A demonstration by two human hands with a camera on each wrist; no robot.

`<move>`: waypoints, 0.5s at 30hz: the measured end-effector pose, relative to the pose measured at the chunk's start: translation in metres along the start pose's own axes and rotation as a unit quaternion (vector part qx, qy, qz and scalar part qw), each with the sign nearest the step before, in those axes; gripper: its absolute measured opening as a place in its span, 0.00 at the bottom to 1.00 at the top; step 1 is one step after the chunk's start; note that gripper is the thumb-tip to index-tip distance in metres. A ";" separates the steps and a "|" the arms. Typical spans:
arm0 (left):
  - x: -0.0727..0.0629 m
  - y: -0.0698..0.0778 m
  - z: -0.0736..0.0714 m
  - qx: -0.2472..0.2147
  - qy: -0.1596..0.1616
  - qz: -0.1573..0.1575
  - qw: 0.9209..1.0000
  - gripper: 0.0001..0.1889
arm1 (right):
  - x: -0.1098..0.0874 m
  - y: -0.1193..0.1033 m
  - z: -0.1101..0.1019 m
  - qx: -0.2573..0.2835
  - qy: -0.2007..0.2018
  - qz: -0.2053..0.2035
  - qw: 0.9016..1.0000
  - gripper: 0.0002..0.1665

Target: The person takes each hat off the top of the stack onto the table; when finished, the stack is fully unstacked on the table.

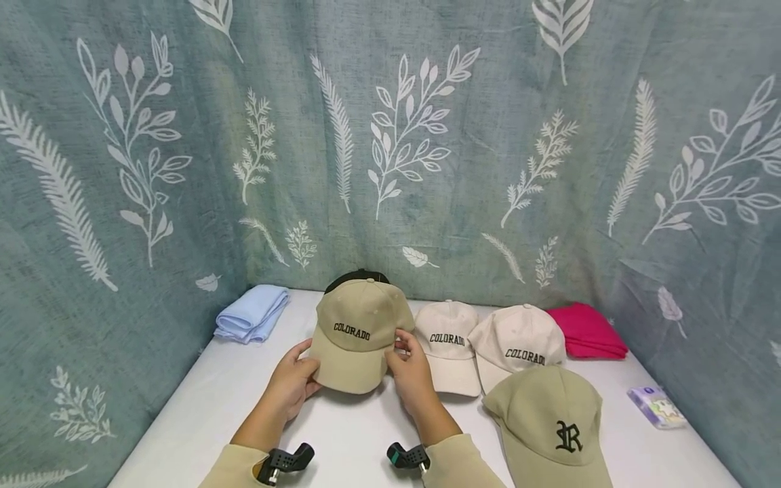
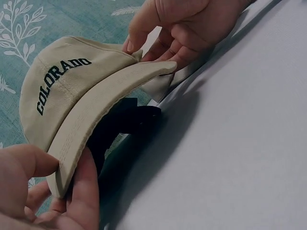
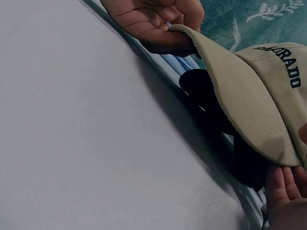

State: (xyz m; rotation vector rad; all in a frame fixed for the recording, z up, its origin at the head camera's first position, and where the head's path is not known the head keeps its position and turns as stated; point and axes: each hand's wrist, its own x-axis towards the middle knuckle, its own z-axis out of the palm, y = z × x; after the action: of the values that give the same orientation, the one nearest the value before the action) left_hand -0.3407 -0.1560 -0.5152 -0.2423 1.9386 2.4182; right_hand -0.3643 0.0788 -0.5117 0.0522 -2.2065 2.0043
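A khaki baseball cap (image 1: pixel 356 318) with COLORADO lettering is held up over the table between both hands, brim toward me. My left hand (image 1: pixel 293 379) pinches the left end of the brim, thumb on top and fingers underneath, as the left wrist view shows. On the other side, my right hand (image 1: pixel 411 369) grips the cap where the brim meets the crown. Behind it stands a black cap (image 1: pixel 354 276), mostly hidden; its dark shape (image 2: pixel 115 117) shows beneath the brim in the left wrist view.
Two cream COLORADO caps (image 1: pixel 448 366) sit right of the held cap. Closer to me lies an olive cap (image 1: pixel 537 407) with a black R. Folded blue cloth (image 1: pixel 251 315) is at back left, red cloth (image 1: pixel 588 332) at back right, a small purple-and-white packet (image 1: pixel 657 408) near the right edge.
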 end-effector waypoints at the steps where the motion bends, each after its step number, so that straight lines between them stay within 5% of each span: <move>1: -0.001 -0.001 0.000 -0.001 0.000 -0.001 1.000 0.34 | -0.003 -0.002 -0.001 -0.007 0.002 -0.002 1.000 0.30; 8: -0.008 -0.002 0.000 0.004 0.001 0.006 1.000 0.27 | -0.019 -0.023 -0.008 -0.006 0.003 0.001 1.000 0.26; 15: -0.014 -0.007 0.003 -0.002 0.006 -0.008 1.000 0.20 | -0.024 -0.010 -0.016 -0.009 0.027 -0.015 0.999 0.24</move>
State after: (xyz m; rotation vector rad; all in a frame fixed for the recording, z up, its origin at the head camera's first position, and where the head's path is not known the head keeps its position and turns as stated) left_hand -0.3266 -0.1504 -0.5197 -0.2706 1.9291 2.4164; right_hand -0.3382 0.0913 -0.5037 0.0289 -2.1777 1.9474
